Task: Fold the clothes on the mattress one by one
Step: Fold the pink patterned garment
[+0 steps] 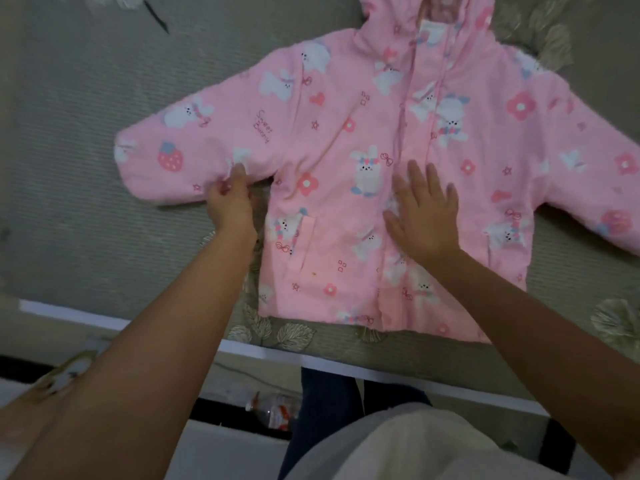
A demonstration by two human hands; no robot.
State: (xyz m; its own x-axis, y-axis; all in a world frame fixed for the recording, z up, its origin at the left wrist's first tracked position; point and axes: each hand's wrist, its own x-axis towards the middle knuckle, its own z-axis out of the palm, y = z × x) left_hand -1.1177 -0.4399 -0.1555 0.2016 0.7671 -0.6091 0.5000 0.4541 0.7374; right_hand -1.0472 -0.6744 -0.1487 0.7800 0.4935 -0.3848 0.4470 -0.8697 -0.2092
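Observation:
A pink hooded jacket (346, 140) printed with white bunnies, flowers and strawberries lies spread flat, front up, on the grey-green mattress (86, 168). Both sleeves stretch out sideways and the hood points away from me. My left hand (230, 202) pinches the lower edge of the left sleeve close to the armpit. My right hand (422, 216) presses flat, fingers spread, on the jacket's front by the central placket. The right sleeve runs off the frame's right edge.
The mattress's near edge has a white border (311, 360) running across the frame. Below it on the floor lies a plastic bottle (275, 410). My legs and pale top fill the bottom centre. A dark thin object (156, 15) lies at the far left of the mattress.

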